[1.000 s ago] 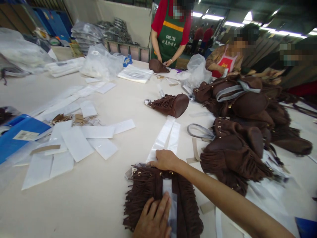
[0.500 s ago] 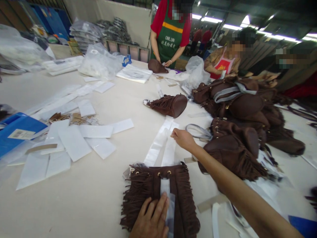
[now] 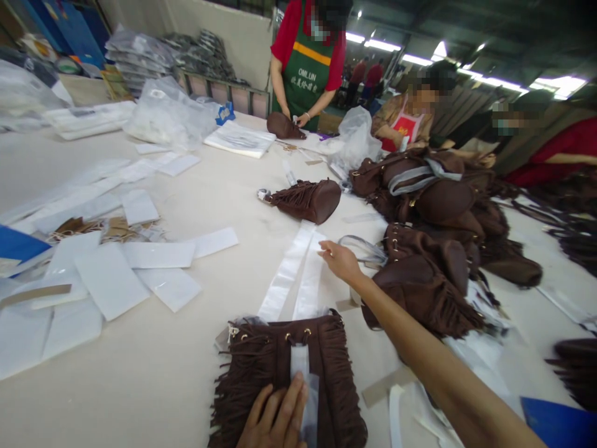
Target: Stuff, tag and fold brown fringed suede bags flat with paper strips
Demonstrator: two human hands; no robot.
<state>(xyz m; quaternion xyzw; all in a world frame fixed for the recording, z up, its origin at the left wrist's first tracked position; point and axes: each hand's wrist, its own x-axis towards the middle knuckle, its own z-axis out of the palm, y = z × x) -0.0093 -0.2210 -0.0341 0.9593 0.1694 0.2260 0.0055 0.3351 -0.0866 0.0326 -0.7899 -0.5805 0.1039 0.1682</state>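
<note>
A dark brown fringed bag (image 3: 333,386) with gold eyelets lies flat on the table in front of me. My left hand (image 3: 275,414) rests flat on it, fingers spread over a translucent plastic strip (image 3: 310,410) along its middle. Two long white plastic strips (image 3: 284,277) stretch away beyond the bag's top edge, nearly side by side. My right hand (image 3: 341,262) is at the far end of the right-hand strip, fingers loosely bent, with a small gap between the tips at the strip's edge. Just beyond the strips lies another fringed brown bag (image 3: 317,200) on its side.
Brown bags (image 3: 448,211) are heaped on the right. White plastic pieces (image 3: 112,280) and brown tags (image 3: 119,228) lie scattered at left. A blue object (image 3: 559,414) is at lower right. Across the table (image 3: 186,367), a co-worker in a green apron (image 3: 310,74) handles a brown bag.
The view has shifted, so most things appear further left. My right hand has moved slightly right relative to the strips, and its fingertips have parted. My left hand stays on the bag.
</note>
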